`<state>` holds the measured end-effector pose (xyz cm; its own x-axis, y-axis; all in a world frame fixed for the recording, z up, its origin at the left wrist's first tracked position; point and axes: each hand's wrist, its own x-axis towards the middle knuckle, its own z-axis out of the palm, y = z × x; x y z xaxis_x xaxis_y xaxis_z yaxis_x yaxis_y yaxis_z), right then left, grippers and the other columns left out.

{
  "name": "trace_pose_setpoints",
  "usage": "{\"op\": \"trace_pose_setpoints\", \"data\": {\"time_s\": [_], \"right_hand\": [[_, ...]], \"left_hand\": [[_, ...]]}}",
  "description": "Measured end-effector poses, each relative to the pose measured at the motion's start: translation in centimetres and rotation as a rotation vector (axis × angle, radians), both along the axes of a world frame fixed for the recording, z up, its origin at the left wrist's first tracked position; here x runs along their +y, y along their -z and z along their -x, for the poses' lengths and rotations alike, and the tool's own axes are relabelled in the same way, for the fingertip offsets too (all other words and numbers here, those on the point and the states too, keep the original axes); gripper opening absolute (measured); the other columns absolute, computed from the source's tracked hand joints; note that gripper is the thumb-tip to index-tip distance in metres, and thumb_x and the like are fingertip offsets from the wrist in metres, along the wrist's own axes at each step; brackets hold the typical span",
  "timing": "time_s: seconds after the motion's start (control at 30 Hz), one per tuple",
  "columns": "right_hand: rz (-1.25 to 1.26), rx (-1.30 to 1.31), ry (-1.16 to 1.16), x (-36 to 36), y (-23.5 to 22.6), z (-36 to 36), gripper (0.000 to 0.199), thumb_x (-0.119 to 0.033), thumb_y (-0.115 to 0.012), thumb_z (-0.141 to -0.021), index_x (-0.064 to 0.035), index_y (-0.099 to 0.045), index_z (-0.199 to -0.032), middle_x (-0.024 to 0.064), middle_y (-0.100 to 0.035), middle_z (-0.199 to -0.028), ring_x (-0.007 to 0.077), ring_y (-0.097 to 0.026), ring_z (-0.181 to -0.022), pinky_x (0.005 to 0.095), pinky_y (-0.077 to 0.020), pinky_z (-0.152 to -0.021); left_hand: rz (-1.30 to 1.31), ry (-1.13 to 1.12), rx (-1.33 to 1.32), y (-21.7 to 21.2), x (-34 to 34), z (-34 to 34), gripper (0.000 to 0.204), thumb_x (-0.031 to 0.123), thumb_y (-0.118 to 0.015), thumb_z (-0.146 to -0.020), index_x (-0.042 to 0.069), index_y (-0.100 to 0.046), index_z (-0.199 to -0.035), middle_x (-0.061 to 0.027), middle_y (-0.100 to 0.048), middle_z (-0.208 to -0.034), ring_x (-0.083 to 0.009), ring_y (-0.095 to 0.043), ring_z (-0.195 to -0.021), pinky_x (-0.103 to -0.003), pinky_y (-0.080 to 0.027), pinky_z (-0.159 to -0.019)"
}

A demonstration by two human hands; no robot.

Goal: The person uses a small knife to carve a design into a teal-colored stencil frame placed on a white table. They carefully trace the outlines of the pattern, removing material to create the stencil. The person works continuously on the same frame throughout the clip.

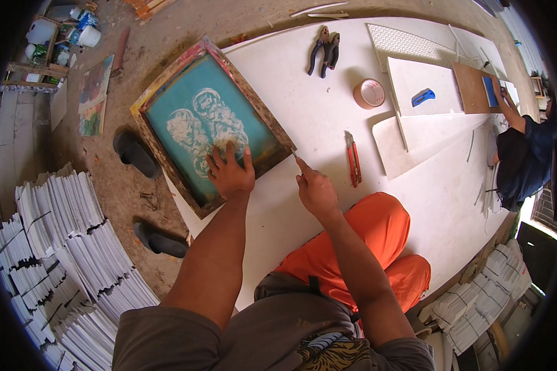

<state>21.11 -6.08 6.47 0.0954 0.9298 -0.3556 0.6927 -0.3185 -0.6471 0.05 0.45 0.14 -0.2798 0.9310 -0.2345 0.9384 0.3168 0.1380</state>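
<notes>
Two hands engaged: left grip spread on rectangular teal wood-framed screen overlapping flat white board, right grip curled near screen corner, pinch indeterminable; light, even pressure should steady it.

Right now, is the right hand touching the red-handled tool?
Apart: the head view shows bare white surface between the right hand and the red-handled tool.

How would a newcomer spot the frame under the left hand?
Start with the large white surface. Across its left edge lies a wooden frame, with the left hand over it. Its teal panel with pale printed shapes sets it apart from the pliers and black slippers nearby.
</notes>
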Motion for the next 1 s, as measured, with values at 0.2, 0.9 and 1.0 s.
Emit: {"op": "trace_pose_setpoints", "data": {"time_s": [0.2,0.9,1.0], "right_hand": [[0.055,-0.062,-0.018,0.1,-0.4,0.2,0.050,-0.018,-0.063,-0.100,-0.0165,-0.055,-0.149,0.0241,-0.070,-0.097,0.0446,-0.071,-0.090,0.0570,-0.0565,-0.079],[0.306,0.346,0.142,1.1,-0.2,1.3,0.058,-0.019,-0.050,-0.106,-0.0129,-0.036,-0.162,0.0267,-0.068,-0.108,0.0439,-0.071,-0.091,0.0538,-0.0576,-0.082],[0.078,-0.153,-0.020,-0.2,1.7,2.7,0.053,-0.017,-0.056,-0.106,-0.0089,-0.046,-0.157,0.0215,-0.070,-0.091,0.0404,-0.070,-0.082,0.0507,-0.0567,-0.074]], "left_hand": [[-0.046,0.020,0.019,0.4,-0.2,0.1,0.073,0.073,-0.030,-0.104,0.026,-0.040,-0.160,-0.0186,-0.028,-0.168,-0.0440,-0.023,-0.156,-0.065,-0.027,-0.121],[-0.117,0.034,0.007,0.1,-0.4,0.0,0.070,0.069,-0.037,-0.105,0.025,-0.044,-0.158,-0.0201,-0.033,-0.165,-0.0455,-0.026,-0.154,-0.065,-0.029,-0.119],[-0.119,0.025,-0.002,0.5,-0.3,0.1,0.071,0.070,-0.036,-0.104,0.025,-0.045,-0.158,-0.0184,-0.032,-0.166,-0.0449,-0.024,-0.156,-0.065,-0.027,-0.120]]}}
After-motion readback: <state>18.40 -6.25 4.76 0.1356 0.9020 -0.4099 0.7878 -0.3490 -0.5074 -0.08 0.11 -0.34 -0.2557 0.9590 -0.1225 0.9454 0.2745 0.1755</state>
